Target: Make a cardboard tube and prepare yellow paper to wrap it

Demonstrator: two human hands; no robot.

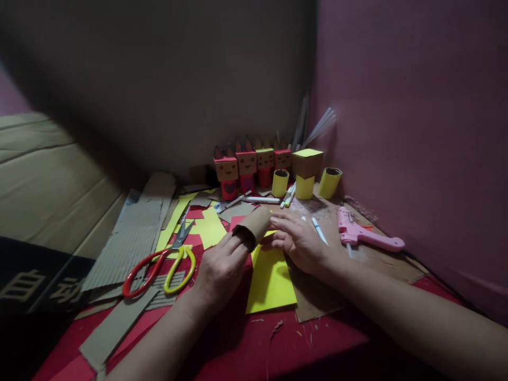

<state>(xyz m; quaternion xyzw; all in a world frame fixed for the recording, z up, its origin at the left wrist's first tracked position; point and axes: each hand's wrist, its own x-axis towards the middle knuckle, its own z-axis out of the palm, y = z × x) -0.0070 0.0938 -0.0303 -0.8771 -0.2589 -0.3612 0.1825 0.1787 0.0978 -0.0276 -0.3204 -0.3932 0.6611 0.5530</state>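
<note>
My left hand is closed on a brown cardboard tube, with some fingers inside its near, open end. The tube is tilted, its far end up and to the right. My right hand is at that far end, its fingertips against the tube and the far part of a yellow paper sheet. The sheet runs from under the tube toward me, partly over a brown board. Where the paper meets the tube is partly hidden by my fingers. Scissors with one red and one yellow handle lie open left of my left hand.
Several box-headed paper figures stand at the back, beside yellow-covered tubes and a yellow-topped figure. A pink glue gun lies at right, near a marker. Corrugated cardboard and paper scraps cover the left.
</note>
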